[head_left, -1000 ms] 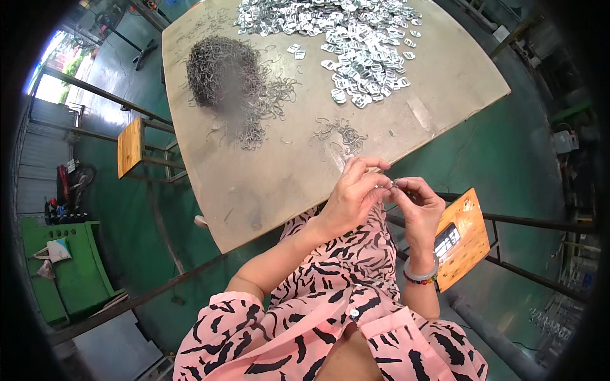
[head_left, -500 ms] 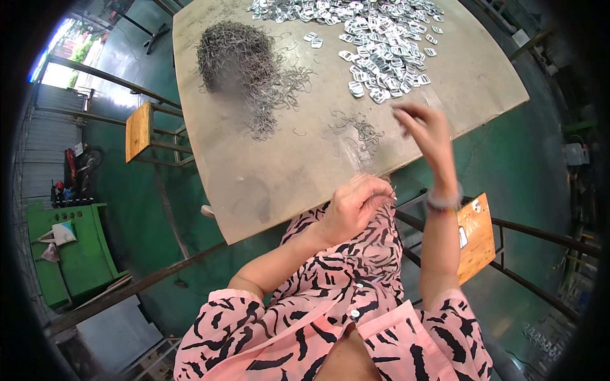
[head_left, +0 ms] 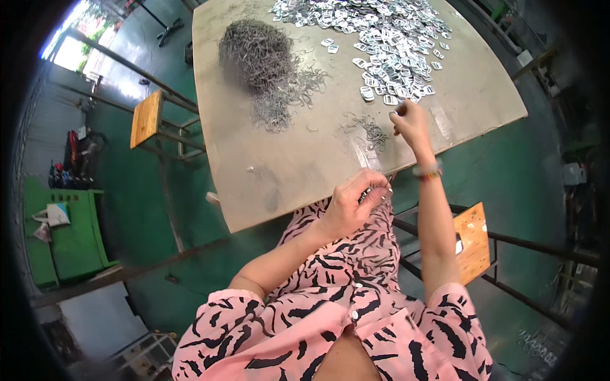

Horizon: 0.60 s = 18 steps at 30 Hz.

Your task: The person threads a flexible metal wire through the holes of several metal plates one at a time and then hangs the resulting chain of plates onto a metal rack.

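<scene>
My left hand (head_left: pixel 353 202) is curled at the table's near edge, above my lap. Small metal pieces (head_left: pixel 364 194) show between its thumb and fingers; their exact kind is hidden. Out over the table, my right hand (head_left: pixel 410 124) has its thumb and fingertips pinched together. Whatever it may hold is too small to make out. Just beyond it spreads a pile of flat silver slotted buckles (head_left: pixel 397 70). To its left lies a small cluster of bent wire hooks (head_left: pixel 373 134). A big tangled heap of grey wire hooks (head_left: pixel 257 56) sits at the far left.
The brown tabletop (head_left: pixel 305 159) has clear tape strips near its front edge. A small pale thing (head_left: pixel 251 169) lies on its left part. Wooden stools stand left (head_left: pixel 147 119) and right (head_left: pixel 471 244) of the table. A green metal cabinet (head_left: pixel 67 235) is further left.
My right hand has moved left and come down by the buckle pile's near edge, its fingers drawn together. My left hand stays at the table edge. The whole view has shifted slightly.
</scene>
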Available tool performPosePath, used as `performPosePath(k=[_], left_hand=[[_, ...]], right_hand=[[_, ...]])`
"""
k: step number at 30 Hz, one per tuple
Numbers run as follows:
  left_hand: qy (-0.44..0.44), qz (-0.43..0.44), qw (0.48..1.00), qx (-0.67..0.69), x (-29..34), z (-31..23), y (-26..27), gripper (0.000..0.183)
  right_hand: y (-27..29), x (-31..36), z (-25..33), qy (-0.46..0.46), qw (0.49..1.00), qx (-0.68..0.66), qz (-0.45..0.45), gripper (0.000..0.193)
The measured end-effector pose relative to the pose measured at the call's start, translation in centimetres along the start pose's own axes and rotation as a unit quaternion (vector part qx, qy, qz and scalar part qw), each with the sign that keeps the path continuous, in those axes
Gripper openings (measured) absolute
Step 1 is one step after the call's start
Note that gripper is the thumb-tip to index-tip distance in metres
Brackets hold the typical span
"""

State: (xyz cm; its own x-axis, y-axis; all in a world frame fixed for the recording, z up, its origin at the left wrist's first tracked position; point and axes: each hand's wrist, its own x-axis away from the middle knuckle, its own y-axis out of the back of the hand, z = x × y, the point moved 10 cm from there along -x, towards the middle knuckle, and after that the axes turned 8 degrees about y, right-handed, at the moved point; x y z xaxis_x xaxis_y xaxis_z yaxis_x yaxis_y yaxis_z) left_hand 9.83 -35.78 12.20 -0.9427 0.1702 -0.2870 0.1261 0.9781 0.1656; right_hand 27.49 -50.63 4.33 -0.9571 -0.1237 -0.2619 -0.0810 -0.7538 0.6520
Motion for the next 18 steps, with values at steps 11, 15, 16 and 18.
performPosePath(k=[11,15,16,18], left_hand=[[-0.038,0.020,0.999,0.031,-0.6,-1.5,-1.0,0.009],[-0.055,0.014,0.998,0.020,-1.0,-1.8,-0.8,0.009],[-0.055,0.017,0.998,0.019,-1.0,-1.8,-0.8,0.009],[-0.055,0.011,0.998,-0.029,-1.0,-1.7,-0.7,0.010]], right_hand=[[8.5,14.3,11.4,-0.057,0.936,-0.318,-0.143,0.014],[8.4,14.3,11.7,-0.047,0.934,-0.314,-0.167,0.015],[8.3,14.2,11.7,-0.043,0.931,-0.320,-0.173,0.015],[8.2,14.2,11.6,-0.041,0.926,-0.326,-0.183,0.015]])
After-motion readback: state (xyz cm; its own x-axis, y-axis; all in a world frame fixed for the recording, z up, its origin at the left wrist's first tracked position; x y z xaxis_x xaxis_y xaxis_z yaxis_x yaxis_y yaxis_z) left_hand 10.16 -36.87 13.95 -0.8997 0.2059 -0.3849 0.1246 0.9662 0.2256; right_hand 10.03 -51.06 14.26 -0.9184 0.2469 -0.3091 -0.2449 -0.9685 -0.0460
